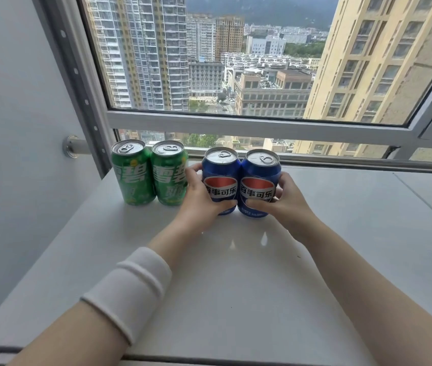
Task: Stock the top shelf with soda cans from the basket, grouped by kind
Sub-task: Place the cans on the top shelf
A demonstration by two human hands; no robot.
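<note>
Holds the blue cans upright on the shelf, just right of the green cans, the two blues touching side by side. Clamps one grip on each: left hand wrapped round the blue nearer the green cans, right hand round the farther one, thumbs across the labels. Leaves only a narrow gap beside the green cans, filled by the left fingers; cannot tell whether they touch the green.

Looks like the setting-down of the second kind.

- Seat both bases flat before loosening either grip.
- Line the blue fronts up level with the green fronts, labels out.
- Keep the blues pressed together, and keep a sliver of space next to the green cans so the kinds read as two groups.
- Open the right grip first, since nothing stands beyond it.
- Then draw the left fingers back and away from the green cans, not sideways, as a nudge there probably tips or shifts the nearest green.
- Save the space right of the blues for further kinds.

Shows no basket.
</note>
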